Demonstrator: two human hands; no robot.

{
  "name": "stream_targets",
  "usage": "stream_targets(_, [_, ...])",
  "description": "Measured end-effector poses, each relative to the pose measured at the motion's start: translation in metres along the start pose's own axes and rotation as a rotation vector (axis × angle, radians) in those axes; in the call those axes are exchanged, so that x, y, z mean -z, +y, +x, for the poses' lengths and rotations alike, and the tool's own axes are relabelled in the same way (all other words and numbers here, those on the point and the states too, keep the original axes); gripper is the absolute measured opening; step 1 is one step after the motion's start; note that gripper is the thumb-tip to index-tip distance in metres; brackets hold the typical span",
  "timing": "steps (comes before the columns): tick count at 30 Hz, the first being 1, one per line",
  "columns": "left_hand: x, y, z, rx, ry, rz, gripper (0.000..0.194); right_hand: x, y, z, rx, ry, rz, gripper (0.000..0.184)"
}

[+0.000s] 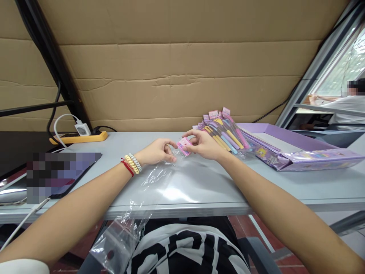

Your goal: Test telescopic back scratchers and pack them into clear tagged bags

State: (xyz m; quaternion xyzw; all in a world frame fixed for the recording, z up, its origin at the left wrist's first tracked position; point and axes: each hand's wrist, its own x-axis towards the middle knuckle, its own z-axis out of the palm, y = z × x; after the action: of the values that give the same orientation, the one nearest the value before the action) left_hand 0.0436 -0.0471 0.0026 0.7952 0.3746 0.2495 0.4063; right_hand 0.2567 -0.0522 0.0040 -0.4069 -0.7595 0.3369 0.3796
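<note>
A small pink printed card (pixel 184 147) sits between the fingertips of my right hand (pixel 205 145), near the middle of the table. Close by on its left, my left hand (pixel 157 152) pinches the clear plastic bag (pixel 155 174), its thumb and forefinger curled towards the card. Crumpled film runs from there towards the front edge, where clear plastic bags (pixel 114 243) hang down beside my lap. Just beyond my right hand lies a pile of colourful pens (pixel 224 133) in clear packets with pink header tops.
An open purple box (pixel 313 161) stands on the right of the grey table (pixel 199 186). At left are a tablet (pixel 76 171), a yellow power strip (pixel 91 137) and a white charger (pixel 82 128). Cardboard (pixel 185 61) walls the back. Another person (pixel 348 104) sits far right.
</note>
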Motion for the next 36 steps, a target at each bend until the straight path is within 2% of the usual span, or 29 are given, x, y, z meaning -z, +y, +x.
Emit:
stream_targets(9, [-0.001, -0.003, 0.001, -0.035, -0.033, -0.01, 0.04, -0.001, 0.001, 0.002, 0.035, 0.032, -0.12, 0.029])
stream_targets(19, [-0.001, -0.005, 0.001, -0.054, -0.056, -0.005, 0.035, -0.002, 0.001, 0.002, 0.052, 0.034, -0.18, 0.031])
stream_targets(23, [0.0, -0.005, 0.002, -0.034, -0.037, 0.013, 0.04, 0.001, 0.003, 0.002, 0.062, 0.02, -0.145, 0.028])
stream_targets(29, [0.0, -0.005, 0.003, -0.014, -0.002, 0.035, 0.038, 0.005, 0.002, 0.002, 0.036, 0.034, -0.098, 0.025])
stream_targets(32, [0.002, -0.006, 0.002, 0.023, -0.054, -0.001, 0.045, 0.008, 0.002, 0.003, 0.043, 0.139, -0.158, 0.022])
stream_targets(36, [0.007, -0.005, -0.002, 0.097, -0.199, -0.051, 0.054, 0.021, 0.003, 0.006, 0.051, 0.484, -0.255, 0.017])
